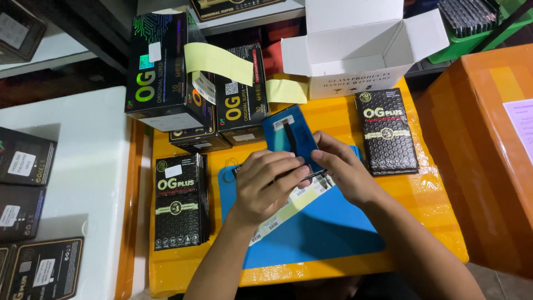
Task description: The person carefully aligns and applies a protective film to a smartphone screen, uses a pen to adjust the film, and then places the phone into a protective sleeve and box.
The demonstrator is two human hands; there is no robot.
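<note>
Both hands on the dark blue phone panel (290, 140) over the blue mat (311, 228)
Left hand (269, 186) and right hand (341, 169) both clamped on it; imo keep it low w/ fingers off the flex strip.

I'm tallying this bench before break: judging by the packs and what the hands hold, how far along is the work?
Looks done: white box open. In hand: left hand and right hand grip a blue flat panel over the blue mat. Likely left: black pack stack, single black pack, all shut.
</note>
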